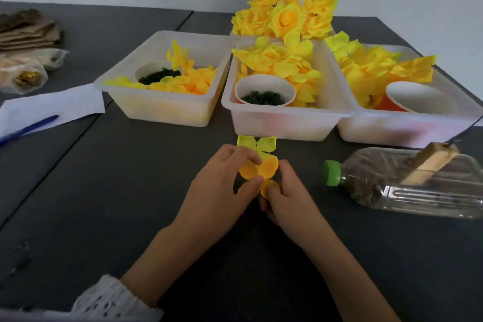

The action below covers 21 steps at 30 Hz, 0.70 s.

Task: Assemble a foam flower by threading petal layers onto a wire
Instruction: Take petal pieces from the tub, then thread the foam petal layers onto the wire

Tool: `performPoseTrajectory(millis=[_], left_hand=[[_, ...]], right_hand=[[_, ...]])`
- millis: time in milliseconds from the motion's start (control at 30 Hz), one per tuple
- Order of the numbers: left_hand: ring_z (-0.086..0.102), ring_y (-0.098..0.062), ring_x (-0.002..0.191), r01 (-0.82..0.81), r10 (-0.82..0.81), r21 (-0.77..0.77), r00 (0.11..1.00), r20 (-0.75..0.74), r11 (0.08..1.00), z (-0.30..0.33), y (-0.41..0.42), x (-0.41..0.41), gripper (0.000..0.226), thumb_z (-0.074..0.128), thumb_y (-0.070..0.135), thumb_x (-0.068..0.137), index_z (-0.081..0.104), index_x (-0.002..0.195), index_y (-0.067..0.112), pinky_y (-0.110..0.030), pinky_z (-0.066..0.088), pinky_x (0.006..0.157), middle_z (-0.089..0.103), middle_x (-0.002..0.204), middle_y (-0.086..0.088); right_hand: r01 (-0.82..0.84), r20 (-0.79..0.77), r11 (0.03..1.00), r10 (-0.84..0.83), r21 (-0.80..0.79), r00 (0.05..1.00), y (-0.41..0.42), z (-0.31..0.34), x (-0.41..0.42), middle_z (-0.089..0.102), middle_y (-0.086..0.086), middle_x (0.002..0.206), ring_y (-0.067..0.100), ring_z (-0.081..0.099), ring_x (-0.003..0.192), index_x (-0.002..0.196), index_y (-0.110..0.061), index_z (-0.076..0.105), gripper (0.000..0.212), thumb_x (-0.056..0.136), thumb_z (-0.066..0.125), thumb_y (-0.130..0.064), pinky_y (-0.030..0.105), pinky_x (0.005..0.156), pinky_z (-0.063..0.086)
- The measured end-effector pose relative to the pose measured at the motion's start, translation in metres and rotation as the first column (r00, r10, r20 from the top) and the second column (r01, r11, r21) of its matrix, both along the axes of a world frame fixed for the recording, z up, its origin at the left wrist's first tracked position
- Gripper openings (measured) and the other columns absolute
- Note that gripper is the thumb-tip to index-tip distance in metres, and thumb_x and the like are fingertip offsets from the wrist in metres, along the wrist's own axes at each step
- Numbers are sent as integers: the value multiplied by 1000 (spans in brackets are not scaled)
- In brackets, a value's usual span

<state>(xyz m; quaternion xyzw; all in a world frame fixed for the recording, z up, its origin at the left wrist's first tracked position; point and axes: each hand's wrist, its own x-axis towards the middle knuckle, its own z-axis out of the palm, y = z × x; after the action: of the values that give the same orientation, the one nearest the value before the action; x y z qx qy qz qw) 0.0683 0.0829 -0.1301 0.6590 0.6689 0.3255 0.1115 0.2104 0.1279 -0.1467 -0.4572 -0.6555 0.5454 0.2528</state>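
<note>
Both hands meet over the dark table just in front of the middle tub. My left hand [224, 178] pinches an orange-yellow foam petal layer [264, 168] with thumb and fingers. My right hand [285, 191] pinches the same layer from the right and below. A paler yellow petal layer [254, 144] sticks out just beyond the fingers, toward the tub. No wire is visible; the fingers hide whatever runs through the layers.
Three translucent tubs [287, 123] of yellow petals stand ahead, each with a paper cup [265, 91]; two cups hold dark green bits. Finished yellow flowers [286, 8] pile behind. A plastic bottle [407, 178] lies at right. Paper and a blue pen [28, 128] lie at left.
</note>
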Motion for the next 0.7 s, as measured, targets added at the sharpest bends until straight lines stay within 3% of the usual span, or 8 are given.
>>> performPoseTrajectory(millis=[200, 367, 500, 700], left_hand=[[56, 0, 86, -43, 43, 23, 999, 1, 999, -10, 24, 13, 21, 58, 57, 76, 59, 84, 37, -29, 51, 70, 61, 90, 19], [60, 4, 81, -114, 109, 48, 989, 104, 992, -8, 38, 8, 27, 56, 62, 73, 68, 80, 39, -29, 53, 68, 66, 82, 22], [62, 3, 81, -99, 83, 57, 968, 237, 993, -15, 43, 3, 13, 68, 49, 75, 71, 81, 39, -36, 55, 70, 68, 81, 23], [63, 1, 83, -76, 54, 71, 960, 275, 995, -19, 45, 4, 22, 69, 55, 70, 71, 80, 35, -36, 55, 72, 68, 83, 21]], right_hand=[[-95, 34, 989, 92, 111, 995, 17, -4, 10, 61, -1, 61, 1, 52, 44, 92, -39, 52, 23, 94, 40, -19, 23, 45, 41], [-196, 86, 944, 179, 265, 980, 35, 4, 16, 64, 0, 70, 4, 57, 49, 93, -35, 51, 21, 93, 42, -16, 18, 45, 47], [-209, 5, 952, 213, 222, 977, 39, -1, 16, 64, 0, 72, 4, 55, 48, 95, -38, 56, 25, 94, 43, -16, 17, 45, 45], [-232, 6, 946, 237, 226, 971, 42, -2, 17, 65, -1, 75, 3, 54, 48, 96, -41, 56, 26, 95, 43, -18, 16, 46, 45]])
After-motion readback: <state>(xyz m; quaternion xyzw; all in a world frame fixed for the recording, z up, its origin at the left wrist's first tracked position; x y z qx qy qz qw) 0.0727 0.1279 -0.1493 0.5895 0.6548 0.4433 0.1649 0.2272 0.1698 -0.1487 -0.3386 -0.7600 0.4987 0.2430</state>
